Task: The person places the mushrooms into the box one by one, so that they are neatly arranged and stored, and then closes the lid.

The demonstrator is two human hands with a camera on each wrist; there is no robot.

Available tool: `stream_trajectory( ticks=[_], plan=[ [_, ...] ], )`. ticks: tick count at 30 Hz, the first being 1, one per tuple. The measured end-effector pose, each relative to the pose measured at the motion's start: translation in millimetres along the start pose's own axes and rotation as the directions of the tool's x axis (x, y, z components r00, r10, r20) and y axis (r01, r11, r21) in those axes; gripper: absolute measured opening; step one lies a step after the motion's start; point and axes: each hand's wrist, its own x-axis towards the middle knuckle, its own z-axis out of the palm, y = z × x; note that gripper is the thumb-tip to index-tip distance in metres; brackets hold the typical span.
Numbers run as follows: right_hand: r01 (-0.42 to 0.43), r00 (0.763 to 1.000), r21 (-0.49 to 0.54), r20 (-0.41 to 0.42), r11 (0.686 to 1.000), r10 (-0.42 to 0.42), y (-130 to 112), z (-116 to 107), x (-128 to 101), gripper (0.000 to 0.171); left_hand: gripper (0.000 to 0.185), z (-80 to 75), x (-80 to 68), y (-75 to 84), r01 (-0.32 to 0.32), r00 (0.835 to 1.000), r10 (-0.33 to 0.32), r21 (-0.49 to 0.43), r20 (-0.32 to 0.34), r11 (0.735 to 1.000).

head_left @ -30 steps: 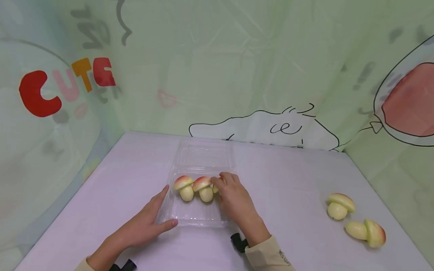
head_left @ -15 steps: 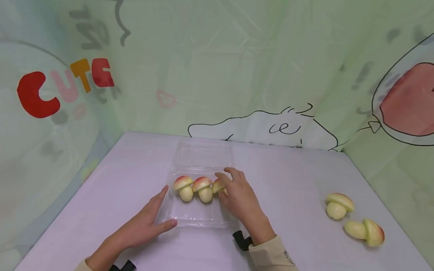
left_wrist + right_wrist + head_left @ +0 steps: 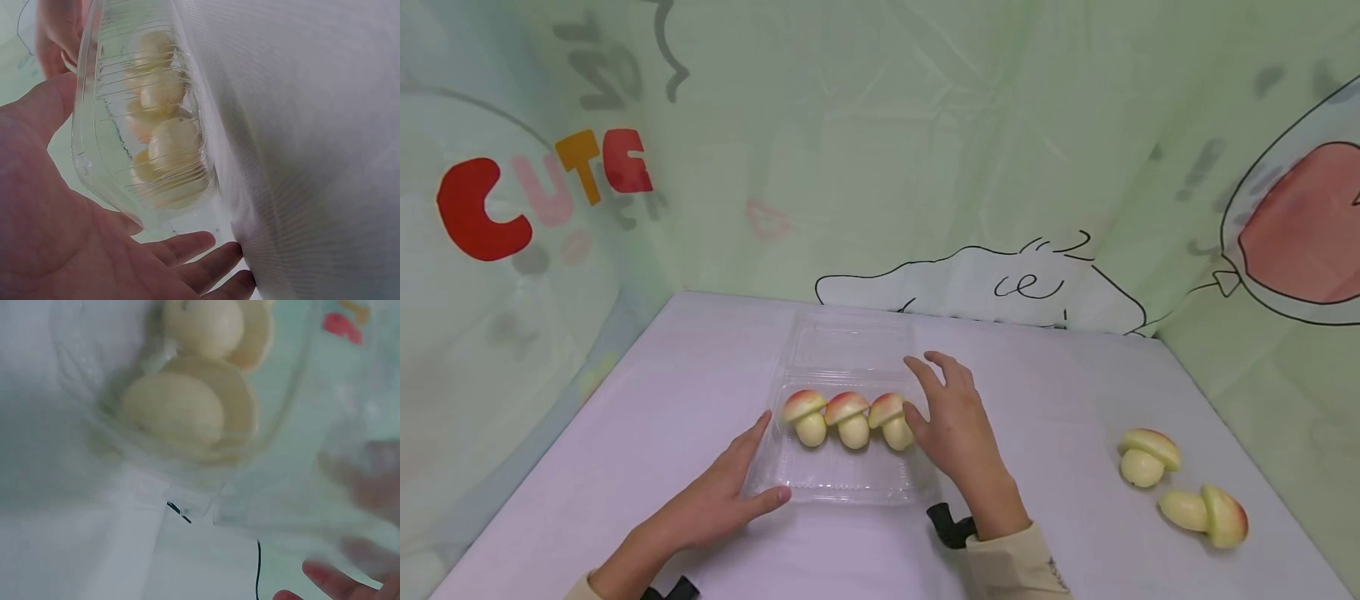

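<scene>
Head view: we brace the clear plastic clamshell box [image 3: 842,479] with our flat left hand [image 3: 722,500]; our right hand [image 3: 951,425], fingers loose and holding nothing, rests beside the third mushroom-shaped toy [image 3: 891,419]. Next we judge a reach for the loose mushroom toys [image 3: 1146,458].

Both hands lie open, left [image 3: 718,496] flat, right [image 3: 955,421] with fingers loosely spread.

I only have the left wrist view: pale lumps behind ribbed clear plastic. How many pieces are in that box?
Observer: Three red-capped, cream-stemmed mushroom-shaped toys stand in a row in the clear plastic clamshell box.
Operator: Any outside it?
Observer: Two more mushroom toys sit on the white table, to the person's right.
Operator: Is the other hand holding one?
Observer: No. The right hand is beside the rightmost boxed toy, fingers spread, gripping nothing.
</scene>
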Motion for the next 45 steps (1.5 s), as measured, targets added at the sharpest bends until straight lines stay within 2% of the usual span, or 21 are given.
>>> stream_trajectory(
  ticks=[15, 32, 40, 45],
  plan=[
    [-0.121, 0.992, 0.016, -0.017, 0.993, 0.121, 14, -21, 2, 0.059, 0.105, 1.2, 0.2, -0.4, 0.009, 1.000, -0.009, -0.007, 0.001, 1.000],
    [-0.231, 0.972, 0.001, -0.035, 0.973, 0.231, 27, -39, -1, 0.054, 0.104, 0.9, 0.9, -0.5, 0.012, 1.000, -0.012, -0.016, 0.007, 1.000],
    [-0.304, 0.946, 0.024, -0.106, 0.952, 0.305, 39, -47, -3, 0.050, 0.105, 1.1, 0.5, -0.4, 0.013, 1.000, -0.013, -0.012, 0.003, 1.000],
    [-0.364, 0.922, 0.028, -0.133, 0.931, 0.365, 46, -51, -4, 0.048, 0.104, 1.5, 0.4, -1.4, -0.003, 1.000, 0.003, -0.004, -0.002, 1.000]
  ],
)
